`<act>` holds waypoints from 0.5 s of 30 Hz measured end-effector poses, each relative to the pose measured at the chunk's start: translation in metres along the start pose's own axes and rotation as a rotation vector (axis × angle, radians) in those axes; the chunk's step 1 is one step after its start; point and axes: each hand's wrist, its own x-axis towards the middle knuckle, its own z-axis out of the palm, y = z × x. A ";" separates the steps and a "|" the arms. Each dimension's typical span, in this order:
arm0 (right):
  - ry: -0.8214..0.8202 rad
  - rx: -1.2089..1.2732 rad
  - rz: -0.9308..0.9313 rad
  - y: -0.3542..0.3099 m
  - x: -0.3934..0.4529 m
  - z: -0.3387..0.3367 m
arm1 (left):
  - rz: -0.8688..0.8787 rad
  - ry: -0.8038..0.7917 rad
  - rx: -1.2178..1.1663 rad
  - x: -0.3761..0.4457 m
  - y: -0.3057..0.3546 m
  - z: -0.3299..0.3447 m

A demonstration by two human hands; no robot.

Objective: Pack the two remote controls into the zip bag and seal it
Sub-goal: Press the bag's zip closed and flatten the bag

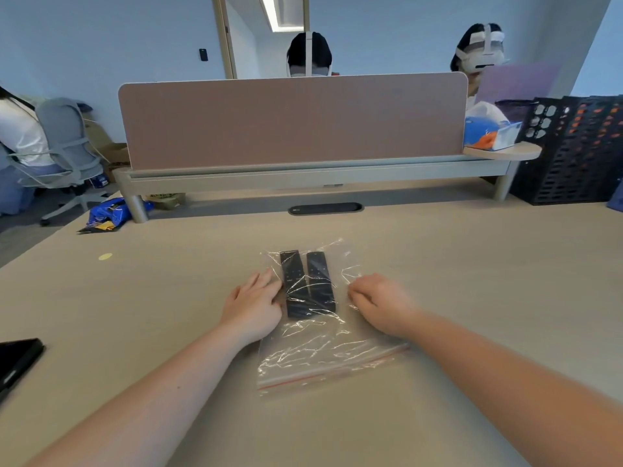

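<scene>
Two black remote controls lie side by side inside a clear zip bag (323,358) on the wooden table, the left remote (294,281) and the right remote (320,279) both pointing away from me. The bag's red zip strip (332,369) runs along its near edge. My left hand (253,308) rests flat on the bag's left edge, beside the left remote. My right hand (381,303) rests with curled fingers on the bag's right edge. Whether the zip is pressed closed cannot be made out.
A black phone-like device (17,358) lies at the table's left edge. A desk divider (293,119) stands at the back with a cable slot (325,208) before it. A black crate (573,150) and tissue pack (488,129) sit at the far right. People sit beyond.
</scene>
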 end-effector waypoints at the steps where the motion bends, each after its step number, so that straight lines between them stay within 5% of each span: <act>1: 0.044 -0.025 0.021 -0.003 0.005 0.000 | -0.005 0.009 -0.023 0.002 0.001 -0.002; 6: -0.014 -0.266 0.033 -0.011 0.029 0.009 | 0.004 -0.005 -0.070 0.011 -0.001 -0.006; 15: -0.085 -0.338 0.074 -0.018 0.032 0.013 | 0.060 -0.104 0.000 0.024 0.011 -0.010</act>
